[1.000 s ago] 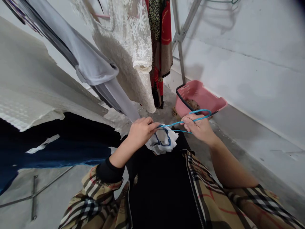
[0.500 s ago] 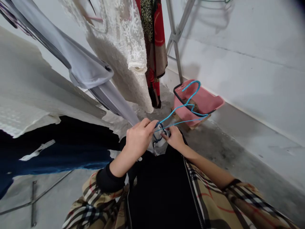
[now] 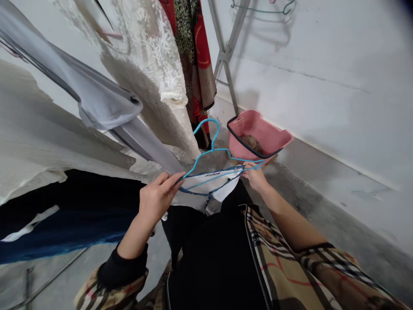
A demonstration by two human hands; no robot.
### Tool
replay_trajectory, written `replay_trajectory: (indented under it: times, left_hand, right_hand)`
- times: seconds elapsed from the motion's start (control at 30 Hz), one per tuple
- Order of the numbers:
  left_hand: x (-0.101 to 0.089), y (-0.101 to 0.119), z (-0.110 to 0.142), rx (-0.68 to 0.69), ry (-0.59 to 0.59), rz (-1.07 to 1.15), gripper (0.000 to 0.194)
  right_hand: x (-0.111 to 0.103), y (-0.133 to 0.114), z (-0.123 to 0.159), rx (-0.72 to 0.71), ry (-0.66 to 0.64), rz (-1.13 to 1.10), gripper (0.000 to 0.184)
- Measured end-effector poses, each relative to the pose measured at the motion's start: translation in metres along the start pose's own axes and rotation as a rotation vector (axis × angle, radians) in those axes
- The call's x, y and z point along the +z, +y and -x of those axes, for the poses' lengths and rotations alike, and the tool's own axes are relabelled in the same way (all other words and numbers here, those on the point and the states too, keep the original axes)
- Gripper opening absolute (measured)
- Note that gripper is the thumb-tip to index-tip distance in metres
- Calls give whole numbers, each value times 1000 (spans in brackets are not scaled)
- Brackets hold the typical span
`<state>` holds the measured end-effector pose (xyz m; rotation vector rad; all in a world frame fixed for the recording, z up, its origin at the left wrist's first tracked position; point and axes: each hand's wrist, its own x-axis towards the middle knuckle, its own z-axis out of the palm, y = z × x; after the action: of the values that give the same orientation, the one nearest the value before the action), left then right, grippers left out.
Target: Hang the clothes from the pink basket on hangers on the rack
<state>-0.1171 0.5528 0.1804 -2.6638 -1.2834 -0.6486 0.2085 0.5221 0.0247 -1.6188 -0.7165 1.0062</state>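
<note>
A pale wall (image 3: 322, 56) rose behind a grey concrete floor (image 3: 300, 206), with a metal stand (image 3: 226, 56) near the wall and hung clothes filling the left side: a grey garment (image 3: 109, 107), a cream lace garment (image 3: 172, 82) and a red patterned cloth (image 3: 203, 47). A pink basket (image 3: 277, 137) sat low by the wall with some brownish cloth (image 3: 251, 143) inside. In front of the person's body, just above the lap, a white garment (image 3: 224, 192) with blue trim was spread between both hands, a blue hanger (image 3: 212, 149) lying across its neck, hook upward. The left hand (image 3: 155, 196) was closed around the hanger's left end and the trim there; the right hand (image 3: 254, 176) pinched the garment's edge beside the hanger's right end, which crossed over the fingers. Whether that end lay inside the neck could not be told. If the left grip loosened, the hanger could tip and slide out; pulling too hard on the right could stretch the trim, and a lost pinch could let that side sag.
</note>
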Motion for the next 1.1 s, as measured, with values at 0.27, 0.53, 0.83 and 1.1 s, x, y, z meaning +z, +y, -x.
replay_trajectory:
  times: [0.27,0.53,0.83,1.1]
  left_hand:
    - [4,-25,17,2,74,52,25]
    - [3,-28,24,118,64,-178,26]
    - [-1,-25,15,21,170,107,22]
    - [6,-16,5,-63,72,323,30]
  right_hand:
    - [-29,-42,-1,-16,37,-251,30]
    - [-50,-72,3,-195,41,-159,31]
    - [-71,-117,34,-619,-269,406,42]
    - [-79,-127,40,-620,-443,503,32]
